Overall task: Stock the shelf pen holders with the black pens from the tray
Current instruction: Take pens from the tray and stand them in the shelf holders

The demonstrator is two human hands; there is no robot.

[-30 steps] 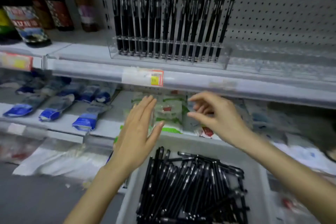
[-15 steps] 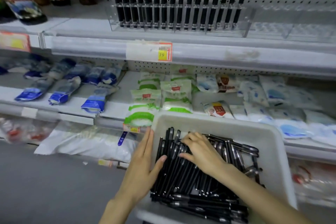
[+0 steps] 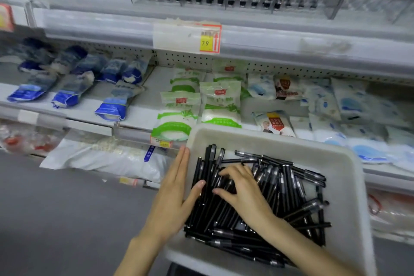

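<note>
Black pens (image 3: 282, 188): were heaped loose in the white tray (image 3: 346, 163), held before the shelves. Left hand (image 3: 172, 197): was laid against the tray's left wall, fingers (image 3: 182, 163) straight and pressed together, thumb touching the heap. Right hand (image 3: 245, 196): was set upon the heap, fingers (image 3: 226, 172) bent and spread; whether a pen was pinched could not be told. Pen holder (image 3: 336, 4): was seen on the upper shelf (image 3: 291, 36), stocked with upright pens

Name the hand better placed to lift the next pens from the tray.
Right. The right hand sits on the black pens, fingers curled over them; the left hand lies flat at the left edge of the tray.
</note>
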